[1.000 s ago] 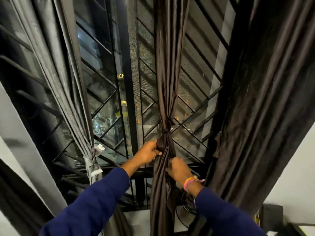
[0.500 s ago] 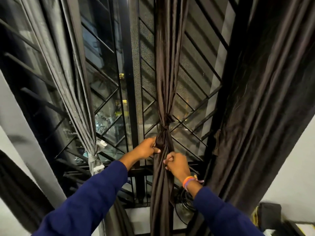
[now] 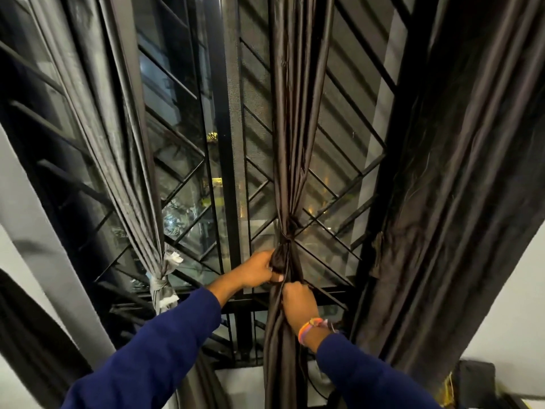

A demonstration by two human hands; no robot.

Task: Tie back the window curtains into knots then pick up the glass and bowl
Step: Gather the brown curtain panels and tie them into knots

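Observation:
A dark brown curtain (image 3: 295, 113) hangs down the middle of the window, cinched into a knot (image 3: 287, 231) partway down. My left hand (image 3: 259, 268) grips a bunched fold of it just below the knot. My right hand (image 3: 298, 302) grips the hanging tail a little lower, at the curtain's right side. A grey curtain (image 3: 118, 160) on the left is tied in a knot (image 3: 160, 283) near the sill. No glass or bowl is in view.
A black metal window grille (image 3: 348, 184) with diagonal bars stands behind the curtains. A wide loose brown curtain (image 3: 460, 202) hangs at the right. White wall (image 3: 513, 320) lies lower right, with a dark box (image 3: 474, 379) at the bottom corner.
My left hand has closed round the fold under the knot, and my right hand has slid slightly down the tail. The knot looks tighter.

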